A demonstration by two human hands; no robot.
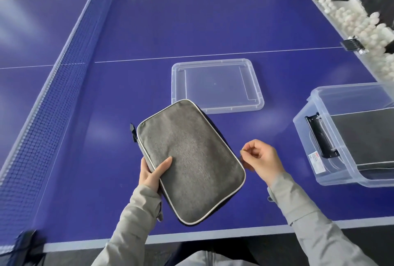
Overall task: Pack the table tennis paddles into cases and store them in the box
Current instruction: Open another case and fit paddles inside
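A grey fabric paddle case (191,161) with a light piped edge is held just above the blue table. My left hand (152,173) grips its left edge, thumb lying flat on top. My right hand (261,160) is at the case's right edge, thumb and forefinger pinching something small there, probably the zipper pull. A black tab sticks out at the case's upper left. The clear plastic box (319,137) stands at the right with a dark grey case (366,137) lying inside. No bare paddle is visible.
The box's clear lid (217,85) lies flat on the table behind the case. The net (53,86) runs along the left. Several white balls (362,24) fill a trough past the table's right edge. The table's front edge (191,234) is just below my forearms.
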